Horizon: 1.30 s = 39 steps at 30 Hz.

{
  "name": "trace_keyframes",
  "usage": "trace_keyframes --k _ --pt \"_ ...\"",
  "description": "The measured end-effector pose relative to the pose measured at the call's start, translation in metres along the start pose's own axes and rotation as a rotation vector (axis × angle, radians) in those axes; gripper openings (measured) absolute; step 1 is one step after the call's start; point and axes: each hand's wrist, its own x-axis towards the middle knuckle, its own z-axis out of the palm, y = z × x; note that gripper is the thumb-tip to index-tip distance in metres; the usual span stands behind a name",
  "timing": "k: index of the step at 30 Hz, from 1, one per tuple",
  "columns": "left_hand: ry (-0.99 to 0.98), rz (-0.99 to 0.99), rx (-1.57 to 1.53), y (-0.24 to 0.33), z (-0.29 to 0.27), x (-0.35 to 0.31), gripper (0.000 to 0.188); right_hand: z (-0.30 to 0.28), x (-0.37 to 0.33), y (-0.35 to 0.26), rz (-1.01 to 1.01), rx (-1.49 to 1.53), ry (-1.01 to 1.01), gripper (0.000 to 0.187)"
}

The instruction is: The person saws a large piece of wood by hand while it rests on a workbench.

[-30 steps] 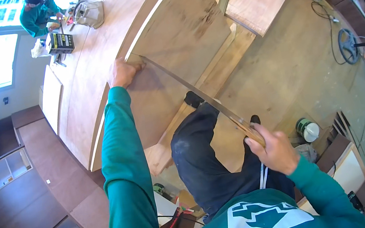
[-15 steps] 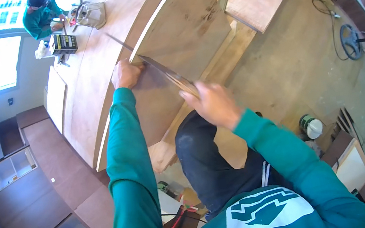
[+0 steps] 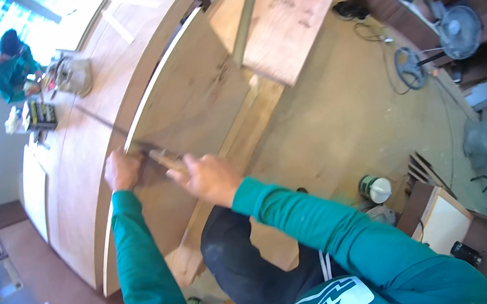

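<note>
My right hand (image 3: 212, 178) is wrapped round the wooden handle (image 3: 167, 160) of a handsaw. Its long, thin blade (image 3: 100, 120) lies across the pale curved edge of an upright plywood panel (image 3: 181, 91) and reaches out over the far side. Close beside the blade, my left hand (image 3: 123, 170) grips that same edge, with the fingers partly hidden. Behind the panel runs a wide curved wooden counter (image 3: 78, 155).
A co-worker (image 3: 13, 65) in green stands at the counter's far end, near a canvas bag (image 3: 71, 75) and a black box (image 3: 39, 115). A loose board (image 3: 287, 27) lies beyond the panel. On the floor to the right are a can (image 3: 375, 188) and a fan (image 3: 460, 30).
My right hand has pushed the saw forward and left, bringing the handle close to the panel edge. My left hand keeps its grip. The whole view has shifted right.
</note>
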Motion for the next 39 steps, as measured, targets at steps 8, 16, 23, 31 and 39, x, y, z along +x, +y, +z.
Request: trace_keyframes --k 8,16,23,31,39 --pt "0.035 -0.011 0.174 0.056 -0.033 -0.043 0.043 -0.009 -0.010 0.006 0.061 0.293 -0.078 0.068" --pt "-0.001 -0.044 0.167 0.041 -0.024 -0.063 0.041 -0.006 -0.037 0.000 0.125 0.243 -0.132 0.077" --pt "-0.029 -0.022 0.153 0.034 -0.040 -0.050 0.051 -0.002 -0.015 -0.003 0.114 0.276 -0.196 0.074" --pt "-0.036 -0.012 0.140 0.026 -0.052 -0.040 0.041 -0.034 -0.052 -0.014 0.096 0.083 -0.191 0.064" --pt "-0.078 -0.048 0.074 0.021 -0.051 -0.042 0.049 -0.136 -0.209 -0.013 0.341 0.092 -0.232 0.045"
